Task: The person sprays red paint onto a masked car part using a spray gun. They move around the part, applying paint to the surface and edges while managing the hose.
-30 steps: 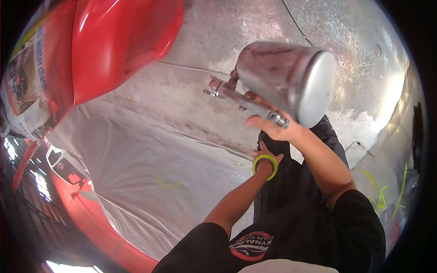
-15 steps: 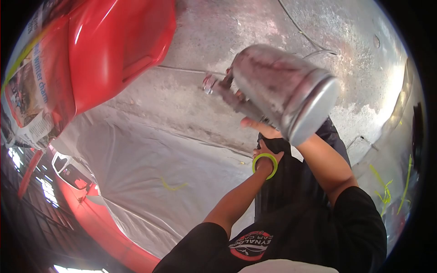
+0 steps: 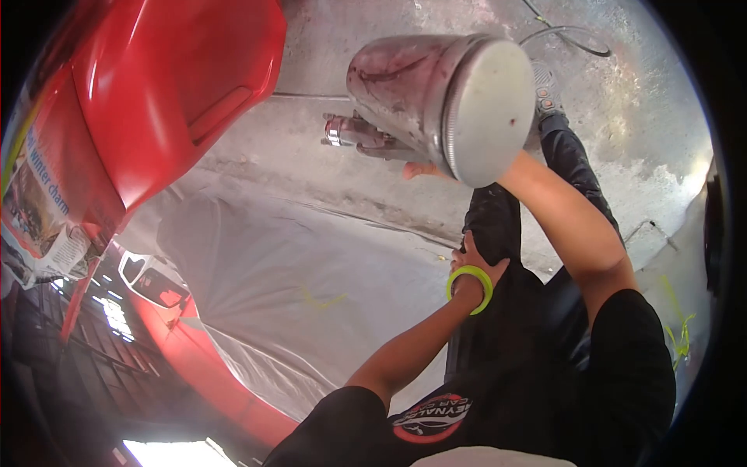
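Spray gun [image 3: 424, 86] gripped by right hand [image 3: 421, 169], left hand [image 3: 475, 262] on thigh [image 3: 498, 222].

This is a car-body paint shop. A glossy red car [image 3: 179, 86] fills the left side. Newspaper [image 3: 43, 202] covers its left edge, and clear plastic sheeting [image 3: 296, 257] drapes the bodywork below it (a scrap of green tape sticks to the sheet). Right of the car, a metal-cupped spray gun [image 3: 420, 86] hangs above a stained, paint-dusted concrete floor [image 3: 638, 101] with a loose hose [image 3: 568, 33].
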`<action>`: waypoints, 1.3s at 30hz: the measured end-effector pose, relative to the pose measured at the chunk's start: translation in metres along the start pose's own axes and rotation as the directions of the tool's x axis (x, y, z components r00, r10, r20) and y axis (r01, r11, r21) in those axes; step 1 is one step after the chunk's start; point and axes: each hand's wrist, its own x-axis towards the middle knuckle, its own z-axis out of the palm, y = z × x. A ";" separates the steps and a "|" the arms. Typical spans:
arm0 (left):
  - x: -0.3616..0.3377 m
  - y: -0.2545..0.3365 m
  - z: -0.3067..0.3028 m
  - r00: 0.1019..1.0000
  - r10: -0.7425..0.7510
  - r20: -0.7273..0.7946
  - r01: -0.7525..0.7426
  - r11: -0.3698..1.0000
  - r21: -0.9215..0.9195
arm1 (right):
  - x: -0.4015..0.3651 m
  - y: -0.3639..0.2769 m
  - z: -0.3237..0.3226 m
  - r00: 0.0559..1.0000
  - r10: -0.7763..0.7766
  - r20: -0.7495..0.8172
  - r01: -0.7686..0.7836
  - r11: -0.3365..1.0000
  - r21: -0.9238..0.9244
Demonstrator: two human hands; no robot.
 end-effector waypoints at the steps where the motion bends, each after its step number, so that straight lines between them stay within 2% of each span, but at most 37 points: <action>1: 0.000 0.001 -0.001 1.000 0.006 0.002 -0.006 1.000 0.001 | 0.010 -0.011 -0.013 0.999 0.028 0.043 -0.024 0.996 -0.087; 3: -0.001 0.004 -0.006 0.999 -0.011 0.035 0.010 1.000 0.008 | 0.015 -0.015 -0.019 0.996 0.045 0.079 -0.036 0.993 -0.113; 8: -0.001 0.003 -0.007 1.000 -0.007 0.025 0.007 1.000 0.018 | 0.014 -0.011 -0.013 0.999 -0.040 0.024 0.035 0.980 0.194; 10: -0.001 0.002 -0.003 1.000 0.010 -0.013 -0.010 1.000 0.014 | 0.015 -0.018 -0.020 0.999 -0.016 0.044 0.005 0.971 0.240; 11: -0.001 0.002 -0.003 1.000 0.006 -0.011 -0.006 1.000 0.019 | 0.012 -0.027 -0.028 0.997 0.028 0.076 -0.044 0.973 0.227; 13: -0.001 0.003 -0.004 1.000 0.001 -0.006 -0.001 1.000 0.026 | 0.015 -0.035 -0.039 0.997 0.072 0.020 -0.074 0.962 0.262; 15: 0.000 0.003 -0.003 1.000 0.005 -0.008 -0.005 1.000 0.021 | 0.020 -0.037 -0.046 0.985 0.086 -0.153 -0.025 0.933 0.359; 16: 0.000 0.002 -0.002 1.000 0.005 -0.009 -0.004 1.000 0.018 | 0.022 -0.040 -0.059 0.985 0.119 -0.128 -0.089 0.972 0.217; 18: 0.000 0.001 0.000 0.999 0.016 -0.028 -0.016 1.000 0.016 | 0.032 -0.048 -0.076 0.945 0.286 -0.157 -0.226 0.921 0.318; 21: 0.000 0.000 0.001 0.999 0.023 -0.029 -0.023 1.000 0.002 | 0.036 -0.064 -0.081 0.859 0.426 -0.285 -0.344 0.891 0.295; 24: 0.000 0.002 -0.003 1.000 0.014 -0.012 -0.014 1.000 0.002 | 0.016 -0.057 -0.075 0.956 0.237 -0.174 -0.236 0.971 0.028; 25: -0.001 0.003 -0.004 1.000 0.010 -0.005 -0.010 1.000 0.006 | 0.010 -0.072 -0.066 0.936 0.337 -0.104 -0.316 0.932 0.180; 26: 0.000 0.002 -0.002 1.000 0.015 -0.015 -0.015 1.000 0.011 | 0.008 -0.075 -0.064 0.994 0.060 -0.094 -0.072 0.988 -0.137; 27: 0.001 0.001 0.000 0.999 0.021 -0.025 -0.021 1.000 0.015 | 0.005 -0.085 -0.062 0.981 0.193 0.020 -0.192 0.980 -0.048; 29: 0.004 -0.001 0.001 0.999 0.033 -0.043 -0.032 0.999 0.017 | 0.009 -0.094 -0.058 0.946 0.289 0.145 -0.294 0.956 0.018; 31: 0.004 -0.001 0.002 0.998 0.040 -0.053 -0.040 0.999 0.009 | 0.015 -0.090 -0.055 0.957 0.248 0.150 -0.251 0.968 0.000; 34: 0.003 0.000 0.001 0.998 0.034 -0.056 -0.034 0.999 -0.007 | 0.032 -0.070 -0.048 0.939 0.239 -0.249 -0.255 0.966 -0.034; 36: 0.002 0.002 -0.001 0.998 0.023 -0.052 -0.024 1.000 -0.009 | 0.049 -0.068 -0.064 0.844 0.509 -0.169 -0.502 0.861 0.083; 39: 0.001 0.002 -0.003 0.998 0.024 -0.053 -0.025 1.000 -0.016 | 0.057 -0.065 -0.071 0.851 0.417 -0.318 -0.422 0.905 0.057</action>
